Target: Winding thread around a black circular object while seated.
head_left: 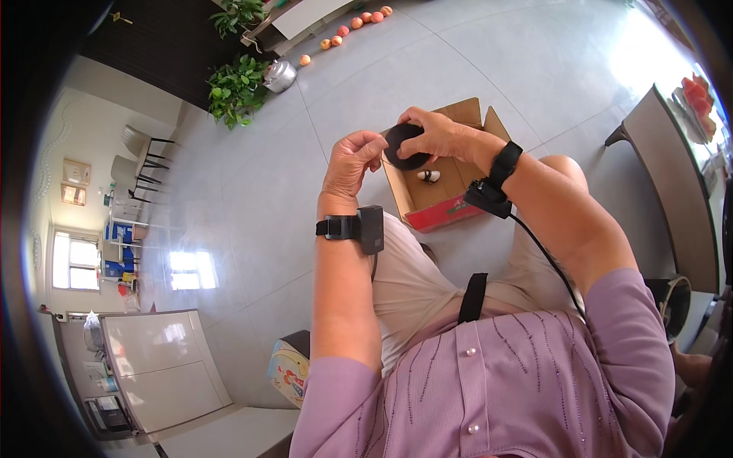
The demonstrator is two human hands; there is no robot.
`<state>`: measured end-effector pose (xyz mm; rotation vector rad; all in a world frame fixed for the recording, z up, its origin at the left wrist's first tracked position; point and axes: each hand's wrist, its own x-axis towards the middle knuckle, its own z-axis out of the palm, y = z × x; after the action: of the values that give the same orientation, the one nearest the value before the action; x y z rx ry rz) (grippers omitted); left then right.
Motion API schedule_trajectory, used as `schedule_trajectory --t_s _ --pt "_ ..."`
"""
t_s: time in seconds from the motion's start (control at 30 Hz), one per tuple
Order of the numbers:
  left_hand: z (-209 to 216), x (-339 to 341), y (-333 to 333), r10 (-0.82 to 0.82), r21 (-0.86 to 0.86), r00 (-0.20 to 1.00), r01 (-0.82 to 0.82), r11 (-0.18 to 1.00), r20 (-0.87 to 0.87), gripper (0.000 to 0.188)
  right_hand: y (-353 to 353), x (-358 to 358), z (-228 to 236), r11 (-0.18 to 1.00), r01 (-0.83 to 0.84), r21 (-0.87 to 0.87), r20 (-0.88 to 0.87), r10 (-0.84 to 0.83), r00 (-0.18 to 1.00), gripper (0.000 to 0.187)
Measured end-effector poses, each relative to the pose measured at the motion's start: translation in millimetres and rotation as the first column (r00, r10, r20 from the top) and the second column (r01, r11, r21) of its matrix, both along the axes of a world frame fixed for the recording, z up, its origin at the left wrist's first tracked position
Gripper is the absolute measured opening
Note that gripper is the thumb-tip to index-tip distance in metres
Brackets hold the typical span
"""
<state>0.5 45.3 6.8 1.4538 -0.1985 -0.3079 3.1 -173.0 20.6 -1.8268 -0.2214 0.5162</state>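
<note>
In front of me, over the open cardboard box (462, 112), my right hand (445, 136) grips a flat, round black disc (394, 139), its fingers curled over the top and its thumb across the face. I cannot make out the disc's exact kind. My left hand (353, 159) is at the disc's left edge, thumb and fingertips pinched together. Whether something thin is between those fingertips is too small to tell. Below the disc, inside the box, lies a small white piece with a black band (429, 176).
The box rests on grey floor tiles (259, 206) between my legs. Several peach-coloured round fruits (356, 23) line the far floor near a silver kettle (280, 76) and a green plant (235, 91). A table (664, 153) stands at right. A cable (546, 256) hangs from my right wrist strap.
</note>
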Motion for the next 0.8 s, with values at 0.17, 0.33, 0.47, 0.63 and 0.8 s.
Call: schedule_trajectory --t_s 0.17,0.33,0.47,0.63,0.8 --pt "-9 6 -1 0.016 0.014 0.998 -0.017 1.000 0.062 0.017 -4 -1 -5 0.970 -0.121 0.213 -0.264 0.176 0.948 0.064" --pt "-10 5 4 0.102 -0.012 0.993 -0.101 0.995 0.058 0.019 -2 -7 3 0.904 -0.040 0.426 -0.385 0.221 0.896 0.061" --pt "-13 6 3 0.126 -0.015 0.991 -0.126 0.992 0.053 0.019 1 -7 -4 0.859 0.037 0.510 -0.436 0.220 0.873 0.055" --pt "-9 5 2 0.089 -0.123 0.996 -0.091 0.988 -0.019 0.022 6 -7 -8 0.759 0.190 0.623 -0.510 0.209 0.835 0.046" --pt "-2 5 0 -0.008 -0.049 0.999 0.005 0.999 -0.043 0.046 5 -7 -2 0.742 0.224 0.631 -0.491 0.159 0.856 0.050"
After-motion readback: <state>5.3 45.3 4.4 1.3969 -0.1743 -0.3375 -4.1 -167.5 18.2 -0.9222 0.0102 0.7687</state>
